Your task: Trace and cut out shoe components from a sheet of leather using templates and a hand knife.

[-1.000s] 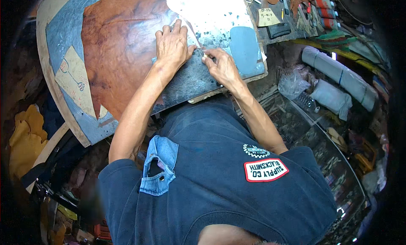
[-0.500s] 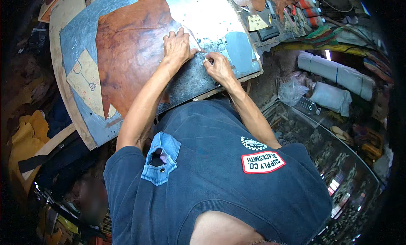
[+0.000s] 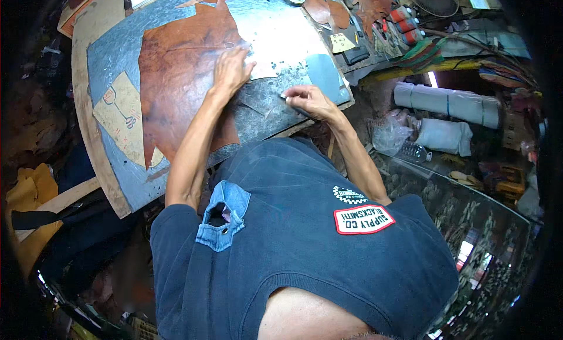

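Observation:
A large piece of brown leather (image 3: 182, 76) lies on the grey work surface (image 3: 264, 102). My left hand (image 3: 231, 73) rests on the leather's right edge, fingers stretched out and the thumb apart. Beside its thumb lies a pale flat piece (image 3: 264, 70), partly washed out by glare. To the right, my right hand (image 3: 314, 101) hovers near the front edge of the surface, fingers pinched on a small slim tool (image 3: 284, 95). Only its light tip and part of a dark shaft under the palm show, so its exact kind is unclear.
A tan pattern sheet (image 3: 120, 114) with drawn marks lies left of the leather. A rounded grey-blue piece (image 3: 324, 76) sits at the surface's right end. Red bottles (image 3: 404, 20) and tools crowd the back right. White wrapped rolls (image 3: 448, 102) stand to the right.
My right hand has drawn away from the left hand and the pale piece, so the gap between the hands is wider. The whole view has shifted slightly.

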A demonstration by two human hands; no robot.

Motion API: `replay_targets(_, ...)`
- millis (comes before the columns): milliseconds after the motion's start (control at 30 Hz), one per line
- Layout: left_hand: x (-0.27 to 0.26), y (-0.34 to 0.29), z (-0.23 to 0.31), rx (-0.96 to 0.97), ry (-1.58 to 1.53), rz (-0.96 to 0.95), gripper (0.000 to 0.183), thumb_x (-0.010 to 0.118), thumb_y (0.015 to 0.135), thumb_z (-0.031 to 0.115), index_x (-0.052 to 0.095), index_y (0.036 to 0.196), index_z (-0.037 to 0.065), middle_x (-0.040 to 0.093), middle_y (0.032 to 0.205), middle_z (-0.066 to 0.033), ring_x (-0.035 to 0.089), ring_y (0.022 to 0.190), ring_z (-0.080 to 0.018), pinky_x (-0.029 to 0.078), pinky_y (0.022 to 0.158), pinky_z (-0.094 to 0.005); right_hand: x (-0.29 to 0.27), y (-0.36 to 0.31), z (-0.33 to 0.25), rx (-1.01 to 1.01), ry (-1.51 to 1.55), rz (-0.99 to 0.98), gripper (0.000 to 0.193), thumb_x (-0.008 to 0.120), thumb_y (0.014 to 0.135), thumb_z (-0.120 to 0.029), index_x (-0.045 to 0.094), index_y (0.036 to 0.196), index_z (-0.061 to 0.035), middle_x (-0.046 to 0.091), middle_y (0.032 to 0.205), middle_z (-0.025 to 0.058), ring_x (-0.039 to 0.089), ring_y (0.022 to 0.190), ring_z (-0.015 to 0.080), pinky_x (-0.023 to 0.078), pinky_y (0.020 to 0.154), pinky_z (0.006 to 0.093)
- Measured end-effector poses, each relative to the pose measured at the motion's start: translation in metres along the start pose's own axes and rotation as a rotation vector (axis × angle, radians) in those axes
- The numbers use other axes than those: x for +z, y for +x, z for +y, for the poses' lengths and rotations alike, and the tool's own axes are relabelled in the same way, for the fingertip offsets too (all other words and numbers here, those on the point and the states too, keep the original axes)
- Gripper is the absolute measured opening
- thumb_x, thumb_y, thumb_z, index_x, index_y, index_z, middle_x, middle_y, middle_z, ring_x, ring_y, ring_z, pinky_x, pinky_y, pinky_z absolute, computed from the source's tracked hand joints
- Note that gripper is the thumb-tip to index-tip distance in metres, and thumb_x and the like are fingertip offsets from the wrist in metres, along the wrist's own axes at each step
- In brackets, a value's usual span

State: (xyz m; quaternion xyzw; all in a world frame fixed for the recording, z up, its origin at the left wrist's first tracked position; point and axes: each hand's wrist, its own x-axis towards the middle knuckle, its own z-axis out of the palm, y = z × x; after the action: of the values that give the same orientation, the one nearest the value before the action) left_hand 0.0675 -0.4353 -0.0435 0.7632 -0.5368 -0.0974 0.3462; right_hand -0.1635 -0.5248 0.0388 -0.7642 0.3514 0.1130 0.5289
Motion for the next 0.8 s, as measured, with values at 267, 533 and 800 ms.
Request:
replay_targets(267, 0.002, -0.074, -0.001, -0.024, 0.127, 0.117, 0.047, 0.071, 0.081, 0.028, 0.061, 0.120, 0.005, 0.050, 0.135, -0.0199, 0.043, 0.128, -0.0377, 0.035, 0.103, -0.0525, 0.030, 0.051, -0.016, -0.307, -0.384, 0.511, 0.038, 0.065, 0.083, -0.022, 0.062, 0.111, 0.0034, 0.066, 0.102, 0.0246, 0.065, 0.097, 0.0362, 0.051, 0.082, 0.0432)
replay_targets(533, 0.012, -0.090, 0.026, -0.010, 0.215, -0.049, 0.064, 0.064, 0.085, 0.047, 0.054, 0.132, 0.005, 0.042, 0.147, -0.0120, 0.030, 0.138, -0.0386, 0.020, 0.112, -0.0576, 0.037, 0.092, -0.020, -0.110, -0.218, 0.565, 0.048, 0.065, 0.082, -0.025, 0.059, 0.122, 0.0023, 0.066, 0.103, 0.0290, 0.067, 0.096, 0.0373, 0.052, 0.086, 0.0412)
replay_targets(800, 0.007, -0.086, 0.032, 0.063, 0.265, -0.035, 0.060, 0.064, 0.086, 0.042, 0.054, 0.131, 0.003, 0.043, 0.146, -0.0134, 0.031, 0.138, -0.0392, 0.020, 0.113, -0.0554, 0.007, 0.113, -0.020, -0.026, 0.196, 0.403, 0.028, 0.073, 0.076, -0.025, 0.064, 0.089, -0.0007, 0.054, 0.054, 0.0044, 0.048, 0.040, 0.0139, 0.040, 0.038, 0.0294)
